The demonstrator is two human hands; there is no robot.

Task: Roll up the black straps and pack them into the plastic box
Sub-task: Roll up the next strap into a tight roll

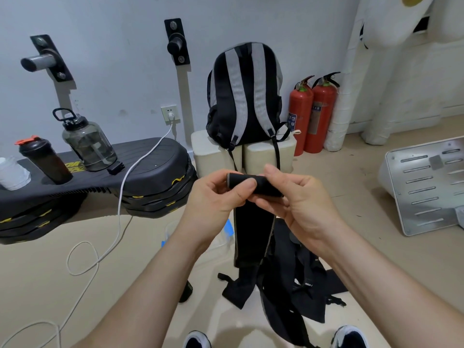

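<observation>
A black strap (253, 229) hangs from my hands at chest height, its top end wound into a small roll (263, 185). My left hand (213, 197) pinches the roll's left end between thumb and fingers. My right hand (296, 199) grips the right end, fingers curled over it. The strap's tail reaches the floor, where several more black straps (296, 290) lie in a loose heap. The clear plastic box (173, 229) with blue clips stands on the floor below my left wrist, mostly hidden by my forearm.
A grey-and-black backpack (244, 96) stands on beige blocks against the wall ahead. Two red fire extinguishers (311, 114) stand to its right. Stacked black steppers (100, 187) at left carry bottles. A white cable (95, 257) crosses the floor. A white perforated panel (426, 189) lies at right.
</observation>
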